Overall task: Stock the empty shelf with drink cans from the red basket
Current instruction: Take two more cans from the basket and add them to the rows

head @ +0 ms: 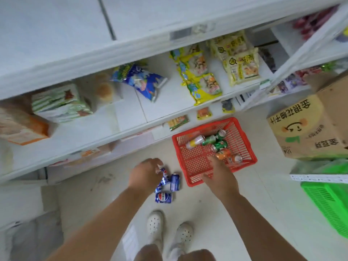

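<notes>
— So, what is each grip doing?
— The left hand [146, 173] has curled fingers pinching a blue can [163, 178] above the floor [263, 213]. The right hand [220, 176] reaches over the red basket [195, 162], fingers loosely spread, touching an orange can [223, 154].
— And the rest of the cans?
— Green cans [219, 143] and a yellow can [194, 142] lie in the basket; two more blue cans [163, 197] sit on the floor just beside it, below the white shelves [131, 127].
</notes>
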